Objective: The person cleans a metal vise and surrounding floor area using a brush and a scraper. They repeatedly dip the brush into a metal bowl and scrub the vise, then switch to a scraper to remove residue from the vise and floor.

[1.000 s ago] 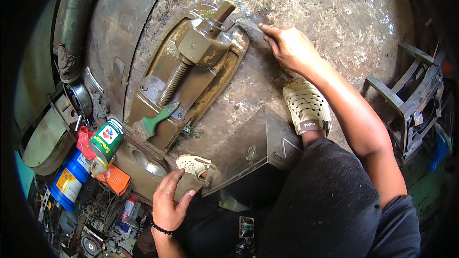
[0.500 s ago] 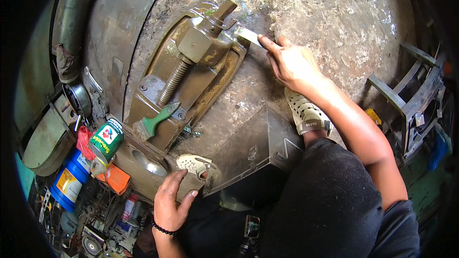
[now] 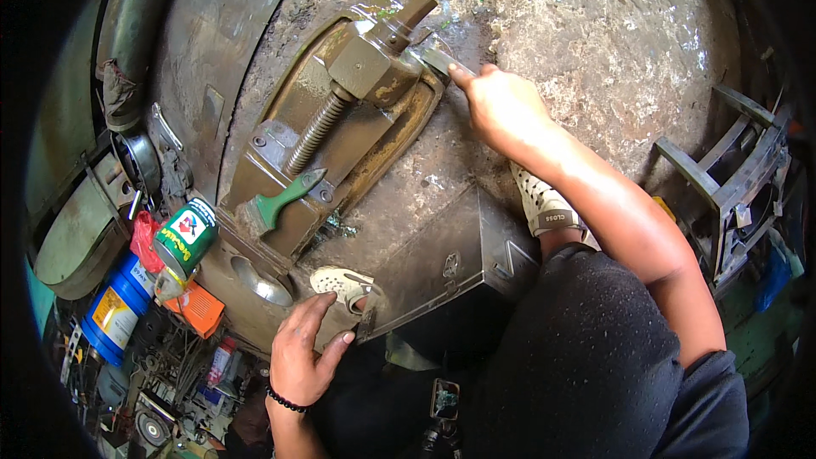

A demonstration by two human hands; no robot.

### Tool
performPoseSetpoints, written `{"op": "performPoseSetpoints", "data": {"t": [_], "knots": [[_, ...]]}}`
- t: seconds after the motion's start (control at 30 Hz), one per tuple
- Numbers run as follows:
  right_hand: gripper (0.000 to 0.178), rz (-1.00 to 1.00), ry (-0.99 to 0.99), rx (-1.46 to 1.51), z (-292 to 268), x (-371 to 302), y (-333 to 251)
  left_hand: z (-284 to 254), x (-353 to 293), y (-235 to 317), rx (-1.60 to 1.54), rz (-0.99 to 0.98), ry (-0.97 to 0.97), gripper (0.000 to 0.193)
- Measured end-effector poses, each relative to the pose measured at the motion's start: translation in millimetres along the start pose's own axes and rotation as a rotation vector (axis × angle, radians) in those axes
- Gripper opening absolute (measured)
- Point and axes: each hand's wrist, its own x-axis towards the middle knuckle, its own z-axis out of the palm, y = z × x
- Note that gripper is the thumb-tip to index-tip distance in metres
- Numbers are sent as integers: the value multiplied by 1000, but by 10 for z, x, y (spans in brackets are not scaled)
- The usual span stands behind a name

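My right hand [image 3: 508, 109] is closed on a flat metal scraper [image 3: 437, 59]. The strip's far end meets the side of a brown metal vise [image 3: 361, 66], close to the block that carries its screw. Most of the scraper's rear part is hidden under my fingers. The vise lies on the stained floor, its threaded spindle slanting along the middle. Across its near end rests a paintbrush [image 3: 289, 195] with a green handle. My left hand [image 3: 304, 355], a dark bead bracelet at its wrist, hovers holding nothing by my left shoe, fingers apart.
Between my shoes stands a dark metal box [image 3: 425, 268]. Left of it are a metal bowl [image 3: 259, 280], a green paint can [image 3: 185, 238], an orange box [image 3: 197, 310] and a blue bucket [image 3: 115, 319], with cluttered tools below. A metal frame [image 3: 722, 178] stands at the right.
The scraper has tilted and shows less of its bright face. My right hand has turned slightly, its fingers more curled. My left hand stays open in nearly the same place.
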Motion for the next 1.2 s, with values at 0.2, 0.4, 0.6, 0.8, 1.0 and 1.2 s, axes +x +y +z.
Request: {"op": "performPoseSetpoints", "data": {"t": [0.2,0.4,0.6,0.8,1.0,1.2], "knots": [[53,-32,24,-52,-71,10,-59,31,-25,10,-3,8,48,52],[49,65,-97,-72,-55,57,-96,4,-95,49,-35,22,66,53],[49,34,-4,78,50,54,-48,-5,-106,47,20,34,23,54],[48,51,162,148,151,76,24,-1,-71,35,-20,1,-4,54],[44,20,150,109,131,88,19,2,-5,33,-41,0,7,53],[43,-17,266,302,350,181,90,32,22,41,-17,12,-13,52]]}}
